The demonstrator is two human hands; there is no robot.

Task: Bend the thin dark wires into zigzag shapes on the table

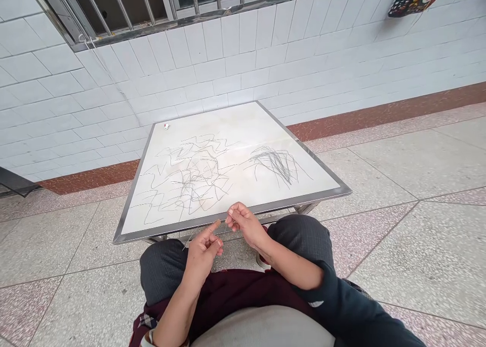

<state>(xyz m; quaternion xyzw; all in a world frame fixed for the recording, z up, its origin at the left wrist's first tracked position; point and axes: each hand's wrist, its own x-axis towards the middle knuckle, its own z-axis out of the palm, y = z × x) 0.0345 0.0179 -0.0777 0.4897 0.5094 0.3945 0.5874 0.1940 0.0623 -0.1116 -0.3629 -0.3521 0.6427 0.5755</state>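
Note:
Over my lap, just off the table's front edge, my left hand (205,245) has its fingers closed on a thin wire (187,244), with the index finger stretched toward the right hand. Close beside it on the right, my right hand (241,223) pinches the thin wire between thumb and fingertips. Bent, zigzag wires (205,177) lie spread on the left half of the white tabletop (250,119). A denser bunch of straighter wires (279,164) is on its right half.
A small red and white object (166,127) sits at the table's far left corner. Behind the table stands a white tiled wall (235,48) with a barred window (152,5). A dotted bag (415,0) hangs at upper right. My knees are under the front edge.

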